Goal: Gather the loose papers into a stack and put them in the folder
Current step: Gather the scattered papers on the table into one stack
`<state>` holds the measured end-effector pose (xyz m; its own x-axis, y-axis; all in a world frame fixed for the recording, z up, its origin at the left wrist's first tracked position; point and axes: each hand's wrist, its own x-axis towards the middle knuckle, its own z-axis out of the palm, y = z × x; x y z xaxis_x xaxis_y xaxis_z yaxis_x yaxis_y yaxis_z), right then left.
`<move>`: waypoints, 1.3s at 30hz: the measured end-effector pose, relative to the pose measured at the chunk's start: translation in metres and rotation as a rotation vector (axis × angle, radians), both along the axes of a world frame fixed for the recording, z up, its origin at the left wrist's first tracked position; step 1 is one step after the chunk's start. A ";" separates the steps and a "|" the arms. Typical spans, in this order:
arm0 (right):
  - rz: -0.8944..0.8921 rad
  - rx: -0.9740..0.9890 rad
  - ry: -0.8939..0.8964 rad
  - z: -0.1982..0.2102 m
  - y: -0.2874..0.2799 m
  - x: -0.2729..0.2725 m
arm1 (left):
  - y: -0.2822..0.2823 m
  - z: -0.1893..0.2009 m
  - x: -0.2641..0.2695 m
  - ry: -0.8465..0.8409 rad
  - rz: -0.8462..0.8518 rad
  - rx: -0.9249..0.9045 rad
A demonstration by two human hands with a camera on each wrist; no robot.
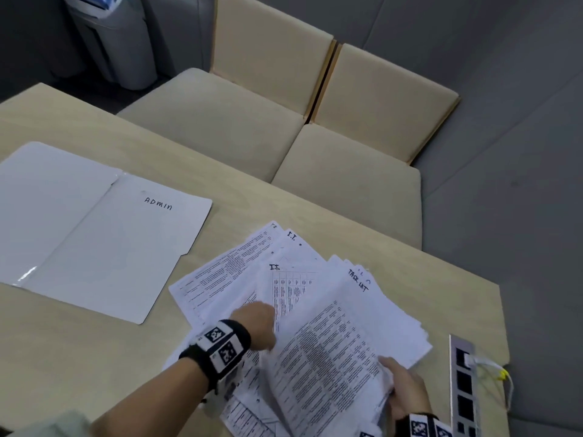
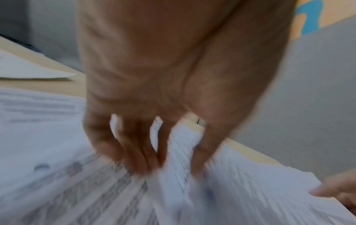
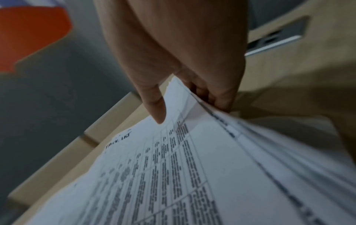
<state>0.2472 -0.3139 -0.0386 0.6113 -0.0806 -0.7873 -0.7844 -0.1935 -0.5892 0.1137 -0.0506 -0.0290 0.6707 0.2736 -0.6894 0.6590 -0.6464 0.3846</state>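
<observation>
A white folder (image 1: 94,234) labelled ADMIN lies open at the table's left. Printed papers (image 1: 252,272) are fanned out right of it. My right hand (image 1: 400,386) grips the near right edge of a thick bundle (image 1: 340,335) and tilts it up; in the right wrist view the right hand (image 3: 188,111) has its thumb on top of the bundle (image 3: 192,167) and its fingers beneath. My left hand (image 1: 258,323) reaches under that bundle's left side. In the blurred left wrist view the left hand (image 2: 167,170) pushes straight, spread fingers down among the papers (image 2: 57,152).
The wooden table (image 1: 79,357) ends just right of the papers. A socket strip (image 1: 463,386) with a white cable and yellow plug (image 1: 501,373) sits there. Two beige chairs (image 1: 239,121) (image 1: 362,171) stand behind the table, and a grey bin (image 1: 116,42) is at far left.
</observation>
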 end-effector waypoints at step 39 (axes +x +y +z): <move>0.311 0.443 -0.756 0.135 0.058 -0.008 | 0.009 0.152 0.012 -1.169 0.612 -0.615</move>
<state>0.2391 -0.2554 0.0962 0.9180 0.3859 -0.0909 -0.1128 0.0344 -0.9930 0.1254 -0.0413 0.1229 0.8093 0.5856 0.0460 -0.1118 0.0767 0.9908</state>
